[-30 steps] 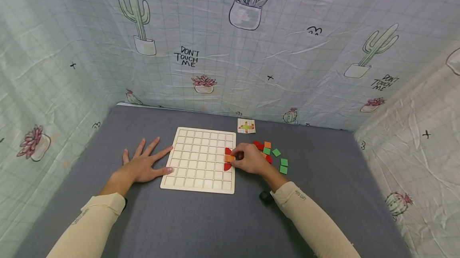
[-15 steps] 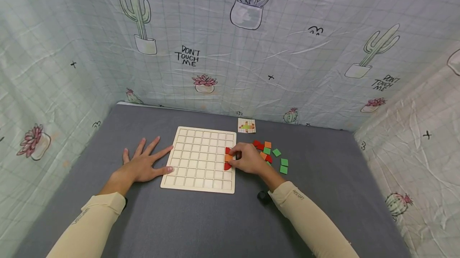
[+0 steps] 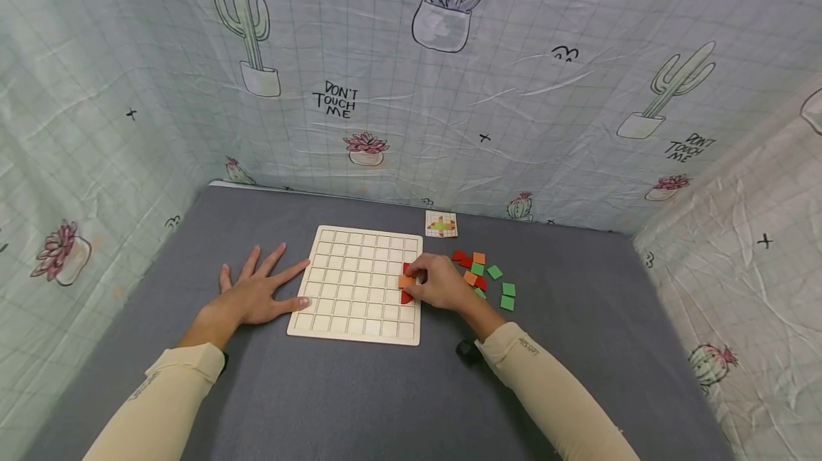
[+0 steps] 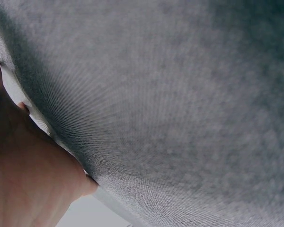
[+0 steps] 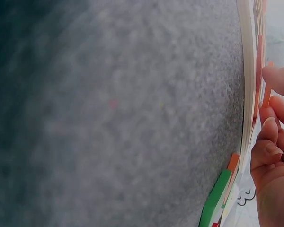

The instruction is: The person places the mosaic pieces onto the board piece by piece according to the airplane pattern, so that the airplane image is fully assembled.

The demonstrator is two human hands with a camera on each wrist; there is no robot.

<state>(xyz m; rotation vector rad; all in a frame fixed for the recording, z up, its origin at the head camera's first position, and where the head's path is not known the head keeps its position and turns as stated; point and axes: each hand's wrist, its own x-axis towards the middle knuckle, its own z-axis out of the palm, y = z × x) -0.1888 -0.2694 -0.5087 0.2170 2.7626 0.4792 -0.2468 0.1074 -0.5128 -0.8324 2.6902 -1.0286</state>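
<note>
A pale wooden grid board [image 3: 353, 290] lies on the grey table in the head view. My left hand [image 3: 253, 297] rests flat with fingers spread, its thumb and a fingertip on the board's left edge. Above the board's right column, my right hand [image 3: 439, 284] pinches an orange square tile [image 3: 405, 282] between thumb and fingers. In the right wrist view the orange tile [image 5: 268, 90] stands edge-on between the fingertips. Red rounded tiles show on the board just behind and in front of it, the nearer being a red tile [image 3: 407, 297]. My right hand partly covers both.
Right of the board lie loose green tiles [image 3: 508, 290], red tiles [image 3: 459, 255] and orange tiles [image 3: 479, 258]. A small pattern card [image 3: 441, 224] lies behind the board's right corner. A patterned cloth [image 3: 385, 90] hangs at the back and sides.
My right hand has shifted slightly left, and the orange tile in it has moved slightly left with it, off the right column's line. The left hand has stayed put.
</note>
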